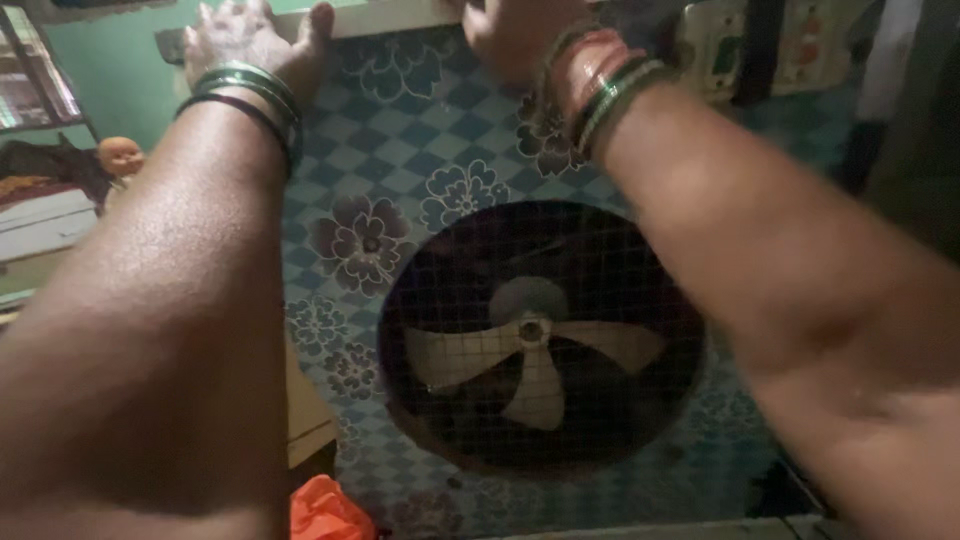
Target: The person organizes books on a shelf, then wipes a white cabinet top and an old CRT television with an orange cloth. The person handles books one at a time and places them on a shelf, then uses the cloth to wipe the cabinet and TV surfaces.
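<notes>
Head view: both arms reach to the upper edge of a fan housing (450, 150) wrapped in blue checked, flower-printed covering. Left hand (245, 40) lies on its top left, fingers spread flat. Right hand (515, 35) grips the top edge, fingers curled over it. Round meshed opening with pale fan blades (530, 355) sits below both hands. An orange cloth (325, 510) lies lower left.

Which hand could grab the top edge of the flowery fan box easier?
Probably the left hand: it lies flat on the top edge of the blue flower-patterned fan box. The right hand is blurred and partly cut off.
</notes>
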